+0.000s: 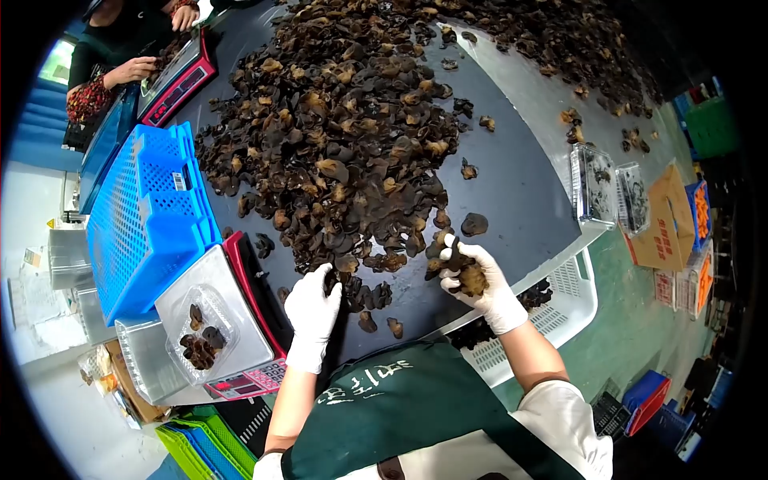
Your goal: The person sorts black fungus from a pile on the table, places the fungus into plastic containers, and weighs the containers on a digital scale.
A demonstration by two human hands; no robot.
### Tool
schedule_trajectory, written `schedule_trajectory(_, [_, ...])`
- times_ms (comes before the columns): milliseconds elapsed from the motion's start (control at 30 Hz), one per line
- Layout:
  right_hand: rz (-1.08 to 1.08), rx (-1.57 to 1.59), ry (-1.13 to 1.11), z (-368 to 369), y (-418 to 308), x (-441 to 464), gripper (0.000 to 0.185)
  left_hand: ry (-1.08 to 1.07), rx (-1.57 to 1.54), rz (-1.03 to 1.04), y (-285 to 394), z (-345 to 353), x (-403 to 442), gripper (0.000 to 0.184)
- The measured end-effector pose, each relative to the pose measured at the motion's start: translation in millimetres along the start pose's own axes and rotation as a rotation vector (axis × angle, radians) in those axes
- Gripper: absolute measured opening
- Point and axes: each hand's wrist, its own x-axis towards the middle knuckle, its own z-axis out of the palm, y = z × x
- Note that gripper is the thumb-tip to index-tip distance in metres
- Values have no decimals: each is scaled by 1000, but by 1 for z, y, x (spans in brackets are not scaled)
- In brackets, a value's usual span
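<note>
A large heap of dark brown wood ear mushrooms (pixel 344 152) covers the grey tabletop (pixel 512 184). My right hand (pixel 484 292), in a white glove, is closed around several wood ear mushrooms (pixel 474 280) at the heap's near right edge. My left hand (pixel 314 308), also gloved, is at the near left edge, its thumb and fingers curled in on a dark wood ear mushroom (pixel 331 280). Loose pieces (pixel 368 296) lie between the hands. To the left, a clear plastic tray (pixel 228 320) with a few mushrooms sits on a red-framed scale (pixel 180 296).
A blue crate (pixel 148 216) stands at the left. Below the table's right edge is a white basket (pixel 572 300) with mushrooms. Clear trays (pixel 594 184) rest at the right corner, near a cardboard box (pixel 662 220). Across the table, another person's hand (pixel 130 72) is beside a second scale (pixel 180 84).
</note>
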Motion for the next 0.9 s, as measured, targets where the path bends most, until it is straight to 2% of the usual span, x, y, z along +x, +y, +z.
schedule_trajectory(67, [-66,-47,-1,5,-2,-5,22,16,52,63,-6,5,-2,22])
schedule_trajectory(100, [-70,-54,-17,-3,-4,-3,29,5,48,49,-7,5,-2,22])
schedule_trajectory(200, [-94,-59,15,-2,-5,-3,28,-69,23,16,-11,6,-1,24])
schedule_trajectory(333, [-110,-48,13,-4,-6,-5,29,-37,-54,47,-3,1,-1,26])
schedule_trajectory(400, [-135,-68,14,-2,-8,-9,30,-56,35,100,1,0,-4,29])
schedule_trajectory(600, [-165,-55,9,0,-9,-13,32,-24,87,150,-4,17,-2,18])
schedule_trajectory(733, [-163,-14,58,-7,-11,-17,32,91,-198,28,2,-9,-3,12])
schedule_trajectory(800, [-175,-15,-21,-15,-18,-18,32,46,-387,-105,20,-26,-6,12])
schedule_trajectory(867, [-211,24,-7,-9,-22,-20,27,-297,-619,15,51,-46,-18,17])
schedule_trajectory(900, [-228,3,13,-4,-23,-21,23,-454,-747,167,56,-41,-26,19])
